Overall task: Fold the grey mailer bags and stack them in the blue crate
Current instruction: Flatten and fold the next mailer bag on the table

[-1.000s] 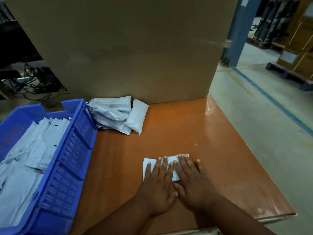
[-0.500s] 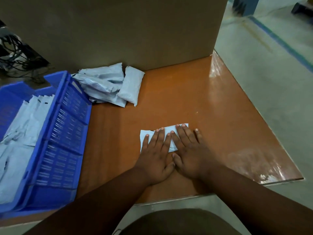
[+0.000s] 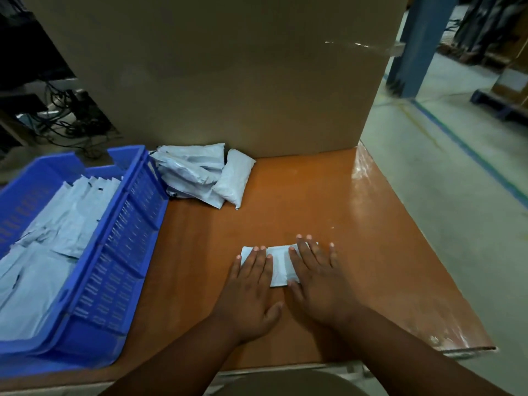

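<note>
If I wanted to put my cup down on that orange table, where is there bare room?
Bare tabletop lies between the cardboard box, the right edge and the right hand. It is crowded by the blue crate and the pile of mailer bags, and where both hands press the folded bag.

Bare forearms, sleeveless to view's edge

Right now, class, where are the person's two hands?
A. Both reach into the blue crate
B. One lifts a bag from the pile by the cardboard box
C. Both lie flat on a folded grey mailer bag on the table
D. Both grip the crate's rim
C: the left hand and right hand lie with straight fingers on the folded mailer bag on the orange table, apart from the blue crate.
</note>
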Tool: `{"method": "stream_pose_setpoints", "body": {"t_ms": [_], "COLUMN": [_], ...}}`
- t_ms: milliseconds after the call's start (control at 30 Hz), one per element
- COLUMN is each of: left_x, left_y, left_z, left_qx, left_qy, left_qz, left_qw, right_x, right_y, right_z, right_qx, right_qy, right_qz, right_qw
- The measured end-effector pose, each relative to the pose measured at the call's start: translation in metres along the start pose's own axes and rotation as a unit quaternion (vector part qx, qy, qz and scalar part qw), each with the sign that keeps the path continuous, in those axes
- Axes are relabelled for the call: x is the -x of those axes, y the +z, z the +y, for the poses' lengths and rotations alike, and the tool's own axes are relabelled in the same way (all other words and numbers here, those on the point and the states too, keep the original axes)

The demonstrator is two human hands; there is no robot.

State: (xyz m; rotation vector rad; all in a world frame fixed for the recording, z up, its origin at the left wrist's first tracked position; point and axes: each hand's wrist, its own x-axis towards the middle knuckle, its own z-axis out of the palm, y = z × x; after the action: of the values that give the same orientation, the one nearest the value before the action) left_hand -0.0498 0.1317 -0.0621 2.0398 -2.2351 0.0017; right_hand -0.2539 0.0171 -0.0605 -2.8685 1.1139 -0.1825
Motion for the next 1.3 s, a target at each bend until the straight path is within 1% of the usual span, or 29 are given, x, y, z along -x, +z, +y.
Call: {"method": "stream_pose_setpoints", "body": {"t_ms": [67, 100, 167, 200, 300, 367, 467, 567, 667, 733, 800, 833, 933, 1000, 1100, 1200, 1300], "left_x": [-0.003, -0.008, -0.018, -0.021, -0.026, -0.026, -0.022, -0.014, 0.002, 0.011, 0.010, 0.006, -0.020, -0.041, -0.052, -0.045, -0.038], "left_y": [-0.002, -0.001, 0.005, 0.009, 0.019, 0.020, 0.018, 0.009, 0.003, -0.003, -0.008, -0.010, -0.008, -0.002, 0.012, 0.023, 0.024], "left_z": [-0.008, -0.011, -0.017, -0.019, -0.029, -0.035, -0.051, -0.070, -0.083, -0.086, -0.082, -0.077, -0.052, -0.029, -0.012, -0.022, -0.038], "left_qx": [0.005, 0.010, 0.027, 0.037, 0.062, 0.059, 0.026, 0.005, -0.008, -0.003, 0.011, 0.016, 0.026, 0.039, 0.080, 0.062, 0.037], "left_qy": [0.021, 0.029, 0.030, 0.027, 0.023, 0.006, -0.032, -0.062, -0.077, -0.090, -0.087, -0.073, -0.002, 0.033, 0.033, 0.017, -0.013], "left_qz": [-0.013, -0.027, -0.043, -0.041, -0.020, -0.015, -0.044, -0.086, -0.097, -0.097, -0.056, -0.028, 0.012, 0.022, 0.008, 0.006, -0.032], "left_qw": [1.000, 0.999, 0.998, 0.998, 0.998, 0.998, 0.998, 0.994, 0.992, 0.991, 0.995, 0.997, 1.000, 0.998, 0.996, 0.998, 0.999], "right_x": [-0.019, -0.029, -0.047, -0.051, -0.053, -0.054, -0.050, -0.035, -0.016, -0.007, -0.004, -0.006, -0.023, -0.040, -0.050, -0.043, -0.039], "right_y": [-0.010, -0.014, -0.012, -0.009, 0.000, -0.002, -0.007, -0.010, -0.011, -0.014, -0.019, -0.022, -0.034, -0.032, -0.008, 0.011, 0.010], "right_z": [-0.010, -0.015, -0.020, -0.018, -0.001, 0.012, 0.029, 0.053, 0.075, 0.085, 0.085, 0.081, 0.049, 0.022, -0.004, 0.005, 0.021], "right_qx": [0.030, 0.029, 0.015, 0.012, 0.005, -0.016, -0.020, 0.016, 0.049, 0.017, -0.007, -0.008, -0.001, -0.009, -0.038, -0.022, -0.042], "right_qy": [-0.048, -0.066, -0.080, -0.078, -0.057, -0.030, 0.008, 0.027, 0.036, 0.060, 0.079, 0.073, -0.008, -0.058, -0.068, -0.049, -0.036], "right_qz": [0.008, -0.005, -0.057, -0.077, -0.080, -0.095, -0.106, -0.113, -0.131, -0.127, -0.101, -0.079, -0.002, 0.020, -0.032, -0.043, -0.064], "right_qw": [0.998, 0.997, 0.995, 0.994, 0.995, 0.995, 0.994, 0.993, 0.989, 0.990, 0.992, 0.994, 1.000, 0.998, 0.996, 0.998, 0.996]}}
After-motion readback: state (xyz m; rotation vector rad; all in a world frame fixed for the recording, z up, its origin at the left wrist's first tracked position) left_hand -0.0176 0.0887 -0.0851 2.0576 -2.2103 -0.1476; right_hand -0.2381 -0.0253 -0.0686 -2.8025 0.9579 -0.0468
